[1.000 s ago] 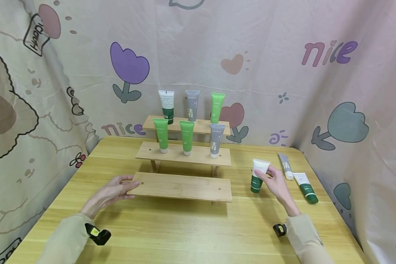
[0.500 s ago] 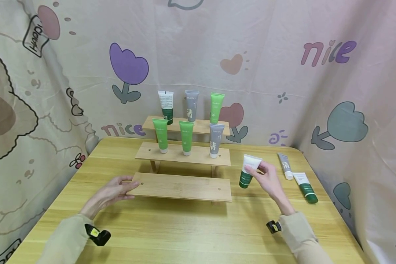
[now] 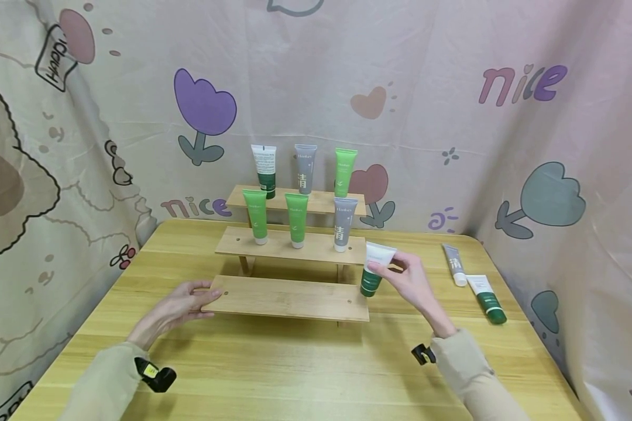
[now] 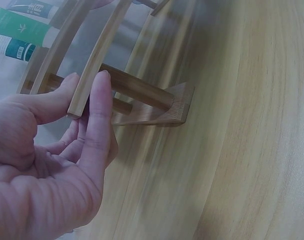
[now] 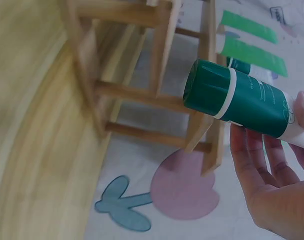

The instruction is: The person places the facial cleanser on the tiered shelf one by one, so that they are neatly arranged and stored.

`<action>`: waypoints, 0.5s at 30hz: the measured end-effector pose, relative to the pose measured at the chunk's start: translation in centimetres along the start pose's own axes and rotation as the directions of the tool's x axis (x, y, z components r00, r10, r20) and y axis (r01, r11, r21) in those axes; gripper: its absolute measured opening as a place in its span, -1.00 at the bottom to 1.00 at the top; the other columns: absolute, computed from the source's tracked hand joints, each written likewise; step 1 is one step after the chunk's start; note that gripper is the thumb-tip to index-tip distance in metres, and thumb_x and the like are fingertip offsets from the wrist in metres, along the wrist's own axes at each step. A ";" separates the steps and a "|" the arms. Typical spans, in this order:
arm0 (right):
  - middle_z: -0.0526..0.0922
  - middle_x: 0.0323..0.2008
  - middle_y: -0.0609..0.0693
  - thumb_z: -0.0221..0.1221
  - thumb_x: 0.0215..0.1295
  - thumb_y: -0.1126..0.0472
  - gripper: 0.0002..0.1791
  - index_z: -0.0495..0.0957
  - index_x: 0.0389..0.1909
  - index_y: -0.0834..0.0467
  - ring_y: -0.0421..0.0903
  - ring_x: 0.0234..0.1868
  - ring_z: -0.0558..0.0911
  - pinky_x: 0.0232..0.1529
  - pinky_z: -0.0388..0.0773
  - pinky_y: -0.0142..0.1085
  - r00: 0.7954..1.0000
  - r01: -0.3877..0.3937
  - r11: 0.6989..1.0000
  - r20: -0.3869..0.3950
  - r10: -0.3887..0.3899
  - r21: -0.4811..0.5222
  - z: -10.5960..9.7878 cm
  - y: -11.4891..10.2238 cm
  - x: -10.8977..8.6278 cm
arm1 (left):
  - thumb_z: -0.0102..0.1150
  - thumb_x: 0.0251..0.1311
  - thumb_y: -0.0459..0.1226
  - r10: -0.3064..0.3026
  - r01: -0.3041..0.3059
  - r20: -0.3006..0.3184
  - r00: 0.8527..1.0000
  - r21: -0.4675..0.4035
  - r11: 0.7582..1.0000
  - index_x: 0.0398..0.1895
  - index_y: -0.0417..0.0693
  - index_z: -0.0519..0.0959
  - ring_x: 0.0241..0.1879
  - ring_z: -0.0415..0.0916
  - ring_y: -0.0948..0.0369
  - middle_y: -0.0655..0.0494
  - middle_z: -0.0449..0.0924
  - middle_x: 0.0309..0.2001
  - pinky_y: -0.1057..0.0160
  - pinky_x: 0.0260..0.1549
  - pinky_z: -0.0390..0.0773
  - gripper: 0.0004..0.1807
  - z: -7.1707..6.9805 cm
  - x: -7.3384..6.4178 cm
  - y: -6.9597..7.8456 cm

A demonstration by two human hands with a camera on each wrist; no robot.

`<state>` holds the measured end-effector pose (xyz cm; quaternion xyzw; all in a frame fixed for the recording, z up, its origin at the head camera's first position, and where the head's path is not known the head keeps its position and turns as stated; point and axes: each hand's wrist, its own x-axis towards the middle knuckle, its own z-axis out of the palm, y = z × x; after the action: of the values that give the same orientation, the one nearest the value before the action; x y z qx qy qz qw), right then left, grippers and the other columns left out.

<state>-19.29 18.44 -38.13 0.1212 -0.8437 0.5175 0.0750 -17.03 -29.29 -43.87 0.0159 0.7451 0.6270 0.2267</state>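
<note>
Thumb and fingers of the right hand (image 3: 412,283) pinch a white-topped tube (image 3: 371,279) by its white upper part. The tube is tilted, dark green cap downward, at the right end of the lowest shelf (image 3: 289,299); whether it touches the wood I cannot tell. The fingers of the left hand (image 3: 176,307) grip the left end of that shelf, thumb on the upper face and fingers beneath.

The shelf is the near, lowest tier of a three-tier wooden stand (image 3: 245,266). On the middle shelf (image 3: 276,250), farther back, three tubes stand on their caps: a left green tube (image 3: 256,216), a central green tube (image 3: 297,218) and, to the right, a grey tube (image 3: 343,225). The far, highest shelf (image 3: 321,202) bears three more, left to right: a white-and-green tube (image 3: 265,169), a grey-blue tube (image 3: 305,169) and a bright green tube (image 3: 344,171).

Well to the right of the stand, two tubes lie flat on the wooden table (image 3: 305,374): a small grey tube (image 3: 454,264) and, just beside it and nearer, a green-capped tube (image 3: 487,299).

Each wrist carries a small black camera below a pale sleeve (image 3: 105,374). At the far side hangs a printed curtain (image 3: 295,88) with flowers and hearts.
</note>
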 end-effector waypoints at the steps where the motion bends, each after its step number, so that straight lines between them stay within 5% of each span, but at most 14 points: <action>1: 0.73 -0.06 0.26 0.38 0.24 0.21 -0.70 0.67 -0.09 0.32 -0.10 -0.06 0.66 -0.05 0.67 -0.43 1.000 0.008 1.000 0.007 -0.008 0.003 0.2 -0.3 0.1 | 0.05 0.50 -0.18 -0.002 0.002 -0.003 1.000 -0.005 1.000 0.46 -0.62 -0.20 -0.04 0.53 0.42 -0.21 0.38 0.27 0.27 0.05 0.72 -0.13 0.0 0.0 0.0; 11: 0.75 -0.11 0.25 0.43 0.15 0.26 -0.70 0.69 -0.12 0.32 -0.25 -0.16 0.64 -0.10 0.71 -0.45 0.996 0.060 0.996 0.066 -0.064 0.066 2.4 -2.9 1.3 | 0.06 0.50 -0.18 -0.003 0.004 0.002 1.000 -0.017 1.000 0.46 -0.61 -0.18 -0.05 0.55 0.42 -0.04 0.43 0.18 0.29 0.04 0.72 -0.14 0.0 0.0 0.0; 15: 0.76 -0.10 0.21 0.45 0.14 0.25 -0.70 0.72 -0.13 0.29 -0.22 -0.15 0.65 -0.06 0.73 -0.31 0.990 0.087 0.993 0.101 -0.096 0.084 3.3 -3.8 2.0 | 0.06 0.50 -0.18 -0.009 0.009 0.001 1.000 -0.023 1.000 0.46 -0.60 -0.18 -0.05 0.56 0.41 -0.07 0.43 0.20 0.28 0.05 0.72 -0.14 0.0 0.0 0.0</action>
<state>-20.14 13.59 -35.92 0.1897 -0.8187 0.5398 0.0494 -17.03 -29.26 -43.88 0.0101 0.7378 0.6346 0.2299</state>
